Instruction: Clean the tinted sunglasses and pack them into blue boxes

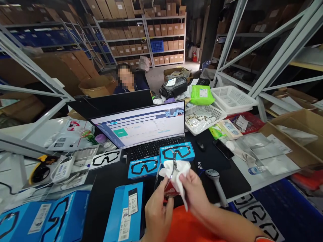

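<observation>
Left hand (159, 207) holding glasses (175, 165), basket (219, 118) of items (201, 118)

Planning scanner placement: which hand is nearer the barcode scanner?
Right. The right hand, holding a white cloth, is just left of the barcode scanner; the left hand is farther left.

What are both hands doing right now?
Left hand: closed, holding the glasses.
Right hand: closed, holding the white cloth against them.
</observation>
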A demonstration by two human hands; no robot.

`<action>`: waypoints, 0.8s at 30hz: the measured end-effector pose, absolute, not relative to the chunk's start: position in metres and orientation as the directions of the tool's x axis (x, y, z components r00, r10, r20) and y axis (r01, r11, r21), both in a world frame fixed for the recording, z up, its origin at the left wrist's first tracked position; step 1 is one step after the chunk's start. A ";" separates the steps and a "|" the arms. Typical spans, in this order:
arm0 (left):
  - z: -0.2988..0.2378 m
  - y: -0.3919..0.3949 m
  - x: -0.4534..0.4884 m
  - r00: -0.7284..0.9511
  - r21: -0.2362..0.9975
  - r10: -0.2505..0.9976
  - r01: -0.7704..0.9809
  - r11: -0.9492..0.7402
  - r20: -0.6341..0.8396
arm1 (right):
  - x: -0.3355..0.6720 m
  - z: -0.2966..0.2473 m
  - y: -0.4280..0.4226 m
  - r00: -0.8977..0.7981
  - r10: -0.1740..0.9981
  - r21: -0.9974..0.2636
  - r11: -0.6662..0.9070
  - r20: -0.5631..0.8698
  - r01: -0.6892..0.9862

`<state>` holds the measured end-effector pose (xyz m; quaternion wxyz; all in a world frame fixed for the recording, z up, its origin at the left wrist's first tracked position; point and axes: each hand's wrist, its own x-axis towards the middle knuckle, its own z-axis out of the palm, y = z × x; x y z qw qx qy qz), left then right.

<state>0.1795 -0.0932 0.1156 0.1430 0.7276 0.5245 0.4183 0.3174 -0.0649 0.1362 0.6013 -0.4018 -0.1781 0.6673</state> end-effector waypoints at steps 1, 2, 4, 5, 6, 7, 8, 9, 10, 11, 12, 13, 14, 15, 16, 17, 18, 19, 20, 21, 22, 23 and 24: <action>0.114 -0.093 0.179 0.070 0.678 0.897 0.630 -0.379 0.436 | 0.313 0.130 -0.072 0.090 0.954 -0.777 -0.176 -0.286 -0.604; 0.113 -0.092 0.178 0.050 0.710 0.911 0.610 -0.353 0.409 | 0.310 0.125 -0.078 0.122 0.962 -0.827 -0.139 -0.242 -0.545; 0.113 -0.089 0.177 0.038 0.753 0.931 0.577 -0.316 0.362 | 0.310 0.119 -0.081 0.099 0.980 -0.882 -0.111 -0.174 -0.458; 0.113 -0.088 0.177 0.042 0.759 0.936 0.573 -0.309 0.350 | 0.313 0.120 -0.078 0.063 0.985 -0.884 -0.116 -0.162 -0.453; 0.115 -0.087 0.177 0.056 0.753 0.934 0.576 -0.318 0.352 | 0.317 0.123 -0.073 0.028 0.985 -0.869 -0.135 -0.168 -0.476; 0.117 -0.087 0.176 0.083 0.737 0.927 0.583 -0.342 0.365 | 0.323 0.128 -0.067 -0.009 0.981 -0.837 -0.170 -0.193 -0.521; 0.119 -0.087 0.175 0.117 0.711 0.914 0.593 -0.378 0.388 | 0.328 0.135 -0.060 -0.038 0.973 -0.790 -0.206 -0.226 -0.577; 0.122 -0.088 0.174 0.156 0.680 0.897 0.602 -0.418 0.414 | 0.332 0.141 -0.053 -0.057 0.965 -0.737 -0.234 -0.257 -0.634; 0.124 -0.089 0.173 0.192 0.648 0.878 0.610 -0.456 0.438 | 0.334 0.147 -0.049 -0.067 0.958 -0.690 -0.248 -0.279 -0.680; 0.126 -0.090 0.172 0.215 0.621 0.864 0.620 -0.480 0.455 | 0.335 0.150 -0.047 -0.070 0.954 -0.661 -0.253 -0.290 -0.707; 0.127 -0.091 0.170 0.217 0.605 0.862 0.634 -0.482 0.459 | 0.333 0.151 -0.047 -0.061 0.955 -0.656 -0.244 -0.289 -0.714; 0.128 -0.092 0.169 0.198 0.603 0.870 0.651 -0.461 0.451 | 0.330 0.150 -0.050 -0.040 0.961 -0.678 -0.224 -0.275 -0.700; 0.127 -0.093 0.168 0.174 0.610 0.883 0.665 -0.431 0.435 | 0.326 0.146 -0.055 -0.017 0.967 -0.720 -0.201 -0.255 -0.665; 0.126 -0.093 0.167 0.152 0.622 0.899 0.674 -0.399 0.412 | 0.321 0.140 -0.061 0.001 0.973 -0.769 -0.183 -0.233 -0.613; 0.125 -0.093 0.166 0.131 0.637 0.912 0.677 -0.368 0.388 | 0.316 0.133 -0.068 0.018 0.977 -0.817 -0.165 -0.210 -0.553; 0.123 -0.093 0.165 0.112 0.653 0.925 0.678 -0.339 0.364 | 0.312 0.126 -0.073 0.032 0.981 -0.856 -0.150 -0.191 -0.494; 0.120 -0.092 0.164 0.101 0.666 0.935 0.676 -0.315 0.340 | 0.309 0.120 -0.077 0.037 0.983 -0.883 -0.146 -0.181 -0.447; 0.117 -0.092 0.163 0.090 0.678 0.943 0.674 -0.294 0.320 | 0.308 0.116 -0.079 0.031 0.983 -0.893 -0.153 -0.183 -0.423; 0.114 -0.093 0.162 0.087 0.687 0.948 0.670 -0.282 0.305 | 0.309 0.115 -0.078 0.016 0.981 -0.889 -0.169 -0.195 -0.426; 0.111 -0.094 0.161 0.095 0.690 0.950 0.666 -0.283 0.298 | 0.310 0.116 -0.076 -0.004 0.977 -0.870 -0.190 -0.211 -0.456; 0.109 -0.095 0.160 0.110 0.688 0.948 0.664 -0.293 0.298 | 0.313 0.119 -0.072 -0.029 0.972 -0.835 -0.216 -0.233 -0.506; 0.107 -0.097 0.159 0.123 0.682 0.944 0.664 -0.307 0.305 | 0.317 0.124 -0.067 -0.057 0.965 -0.787 -0.243 -0.257 -0.567; 0.106 -0.099 0.158 0.134 0.670 0.938 0.668 -0.324 0.319 | 0.320 0.130 -0.062 -0.084 0.956 -0.731 -0.270 -0.281 -0.627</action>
